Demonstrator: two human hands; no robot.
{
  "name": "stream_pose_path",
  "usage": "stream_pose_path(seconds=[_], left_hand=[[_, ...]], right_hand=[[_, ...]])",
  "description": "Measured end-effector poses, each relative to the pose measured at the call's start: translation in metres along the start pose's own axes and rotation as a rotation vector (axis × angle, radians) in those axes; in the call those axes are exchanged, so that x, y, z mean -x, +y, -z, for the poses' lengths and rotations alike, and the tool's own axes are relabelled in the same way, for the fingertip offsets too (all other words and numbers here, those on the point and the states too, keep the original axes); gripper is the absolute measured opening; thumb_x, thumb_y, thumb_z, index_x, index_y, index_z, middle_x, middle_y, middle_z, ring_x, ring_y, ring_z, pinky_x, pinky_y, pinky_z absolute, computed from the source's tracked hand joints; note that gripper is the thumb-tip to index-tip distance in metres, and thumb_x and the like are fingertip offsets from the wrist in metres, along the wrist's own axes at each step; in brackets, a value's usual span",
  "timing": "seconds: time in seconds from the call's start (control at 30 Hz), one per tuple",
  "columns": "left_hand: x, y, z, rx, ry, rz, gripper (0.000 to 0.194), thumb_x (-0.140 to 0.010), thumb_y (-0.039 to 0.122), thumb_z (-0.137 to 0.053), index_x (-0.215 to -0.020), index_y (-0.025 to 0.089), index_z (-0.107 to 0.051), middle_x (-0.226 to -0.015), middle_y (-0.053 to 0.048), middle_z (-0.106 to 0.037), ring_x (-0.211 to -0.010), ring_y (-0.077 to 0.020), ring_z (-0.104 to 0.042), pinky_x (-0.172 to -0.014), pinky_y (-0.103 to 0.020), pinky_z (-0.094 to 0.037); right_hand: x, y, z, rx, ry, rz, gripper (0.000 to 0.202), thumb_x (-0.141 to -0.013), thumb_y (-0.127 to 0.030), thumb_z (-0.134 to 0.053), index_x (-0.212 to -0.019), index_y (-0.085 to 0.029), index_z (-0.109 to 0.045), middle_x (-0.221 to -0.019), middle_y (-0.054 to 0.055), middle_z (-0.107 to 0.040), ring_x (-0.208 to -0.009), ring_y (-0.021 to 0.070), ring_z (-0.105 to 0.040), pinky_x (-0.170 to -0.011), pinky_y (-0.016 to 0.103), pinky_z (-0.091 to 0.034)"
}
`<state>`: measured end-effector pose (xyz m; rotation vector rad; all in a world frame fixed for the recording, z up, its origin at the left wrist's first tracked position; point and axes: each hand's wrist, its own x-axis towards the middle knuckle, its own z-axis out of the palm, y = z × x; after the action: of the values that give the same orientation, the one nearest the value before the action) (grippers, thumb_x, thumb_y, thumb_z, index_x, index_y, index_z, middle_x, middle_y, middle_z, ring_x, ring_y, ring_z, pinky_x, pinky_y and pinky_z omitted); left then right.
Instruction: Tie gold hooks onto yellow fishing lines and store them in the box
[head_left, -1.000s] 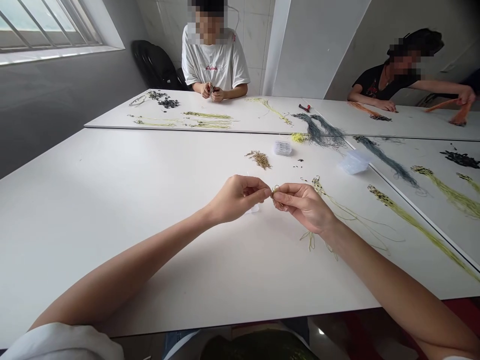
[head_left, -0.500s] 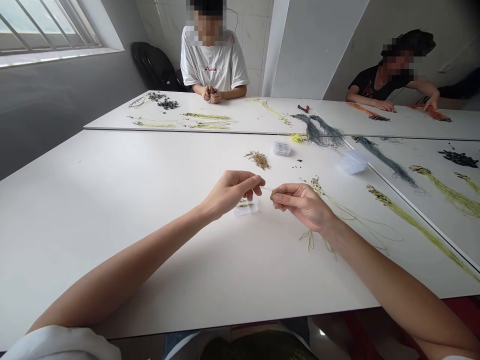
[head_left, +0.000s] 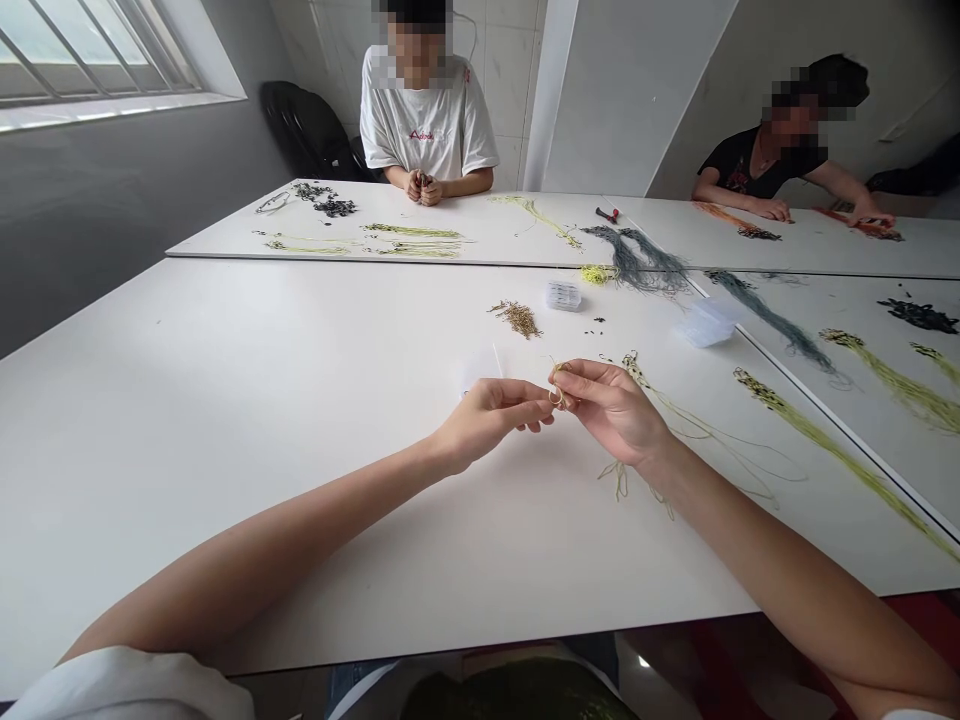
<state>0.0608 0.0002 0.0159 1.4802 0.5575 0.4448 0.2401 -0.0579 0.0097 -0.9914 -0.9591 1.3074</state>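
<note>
My right hand [head_left: 611, 405] pinches a small coil of thin yellow line [head_left: 558, 398] between thumb and fingertips, and a short end sticks up above it. Coming in from the left, my left hand [head_left: 491, 418] has its thumb and fingers closed on the near side of the same coil. The two hands' fingertips nearly touch. Behind my left hand lies a clear plastic box [head_left: 474, 370], mostly covered by the hand. Beyond the hands sits a pile of small gold-coloured metal pieces, apparently hooks [head_left: 519, 318].
A clear compartment box [head_left: 563, 297] and an open clear container [head_left: 707, 325] stand farther back. Yellow line bundles [head_left: 825, 445] and grey bundles [head_left: 637, 262] lie to the right. One person [head_left: 429, 125] sits opposite, another person [head_left: 780, 160] at far right.
My left hand has moved right and toward me, from above the clear box to the fingertips of my right hand. The line now forms a small loop between them.
</note>
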Motion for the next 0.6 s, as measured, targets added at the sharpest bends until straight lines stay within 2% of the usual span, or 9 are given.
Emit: stream_pose_path(seconds=[0.23,0.37,0.6], left_hand=[[0.001,-0.003,-0.005,0.058,0.076,-0.046,0.021,-0.082,0.036,-0.066,-0.087,0.016,-0.071,-0.085,-0.005,-0.065,-0.079,-0.0149,-0.054,-0.078,-0.031,-0.042],[0.003,-0.003,-0.009,0.054,0.082,-0.077,0.020,-0.083,0.035,-0.066,-0.083,0.015,-0.072,-0.081,-0.005,-0.066,-0.078,-0.0140,-0.053,-0.076,-0.028,-0.042],[0.005,-0.003,-0.013,0.025,0.073,-0.099,0.023,-0.086,0.035,-0.063,-0.093,0.015,-0.073,-0.083,-0.005,-0.065,-0.079,-0.0144,-0.054,-0.077,-0.028,-0.042]], right_hand=[[0.001,0.002,-0.001,0.047,0.012,0.027,0.012,-0.072,-0.032,-0.076,-0.069,-0.021,-0.071,-0.062,-0.002,-0.051,-0.062,0.0128,-0.044,-0.069,0.033,-0.040],[0.001,0.004,-0.003,0.052,0.008,0.029,0.013,-0.074,-0.032,-0.075,-0.070,-0.020,-0.070,-0.060,-0.002,-0.049,-0.063,0.0131,-0.044,-0.068,0.033,-0.040],[0.003,0.004,-0.007,0.006,-0.019,0.032,0.014,-0.076,-0.031,-0.074,-0.069,-0.020,-0.069,-0.060,-0.002,-0.048,-0.062,0.0139,-0.048,-0.065,0.035,-0.044]])
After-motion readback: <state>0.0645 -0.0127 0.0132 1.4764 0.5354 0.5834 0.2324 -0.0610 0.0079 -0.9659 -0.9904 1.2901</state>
